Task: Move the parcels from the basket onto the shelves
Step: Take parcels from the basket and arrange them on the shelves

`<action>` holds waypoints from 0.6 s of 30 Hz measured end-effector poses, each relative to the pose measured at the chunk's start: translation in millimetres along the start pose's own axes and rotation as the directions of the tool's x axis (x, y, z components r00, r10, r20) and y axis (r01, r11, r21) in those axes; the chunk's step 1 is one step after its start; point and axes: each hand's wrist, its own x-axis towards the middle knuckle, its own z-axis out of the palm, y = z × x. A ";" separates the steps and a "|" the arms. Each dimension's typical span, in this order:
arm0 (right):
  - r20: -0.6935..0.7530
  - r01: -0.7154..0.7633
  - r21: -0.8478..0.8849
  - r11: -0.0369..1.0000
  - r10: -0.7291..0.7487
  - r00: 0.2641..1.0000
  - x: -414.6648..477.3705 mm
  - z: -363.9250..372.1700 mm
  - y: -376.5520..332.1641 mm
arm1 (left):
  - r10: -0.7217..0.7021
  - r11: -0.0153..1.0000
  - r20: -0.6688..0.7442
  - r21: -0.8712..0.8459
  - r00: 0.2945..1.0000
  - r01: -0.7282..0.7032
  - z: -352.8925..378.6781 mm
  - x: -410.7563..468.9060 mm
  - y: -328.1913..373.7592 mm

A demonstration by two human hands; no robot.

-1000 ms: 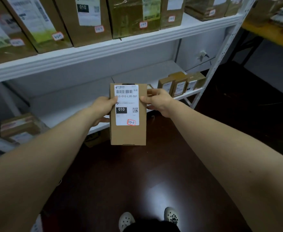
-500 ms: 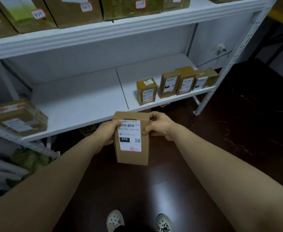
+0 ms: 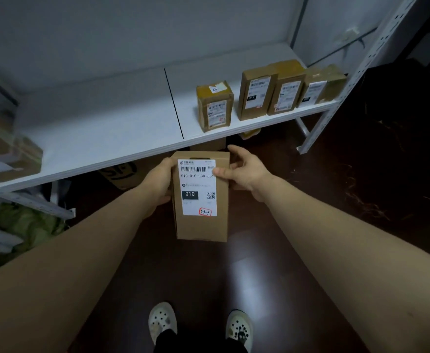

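Note:
I hold a brown cardboard parcel [image 3: 201,225] with a white shipping label marked 010 in front of me, just below the front edge of the white lower shelf [image 3: 107,138]. My left hand [image 3: 158,182] grips its left side. My right hand [image 3: 244,171] grips its upper right side, thumb on the label. Several small brown parcels [image 3: 257,94] stand in a row at the right end of that shelf. The basket is not in view.
A taped parcel [image 3: 8,154] lies blurred at the shelf's left end. The white shelf upright [image 3: 336,108] stands at the right. Cardboard boxes [image 3: 125,174] sit under the shelf. Green and grey bags [image 3: 23,225] lie at the lower left. Dark floor and my shoes are below.
My view has tilted down and closer to the lower shelf; the upper shelf has left the frame. Both hands still hold the parcel, now nearer the shelf's front edge.

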 end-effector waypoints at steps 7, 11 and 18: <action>0.029 -0.026 -0.004 1.000 0.026 0.999 12.1 -9.1 7.8 | -0.023 1.000 -0.016 -0.013 1.000 0.023 13.2 10.6 -0.4; 0.027 -0.065 -0.008 0.998 0.066 0.997 19.2 -14.1 10.7 | -0.003 0.999 -0.010 -0.039 1.000 0.003 23.1 13.5 4.2; 0.161 0.094 -0.517 0.851 -0.011 0.987 28.5 -31.2 -10.4 | -0.029 0.997 0.022 -0.076 0.999 0.030 43.9 20.2 24.1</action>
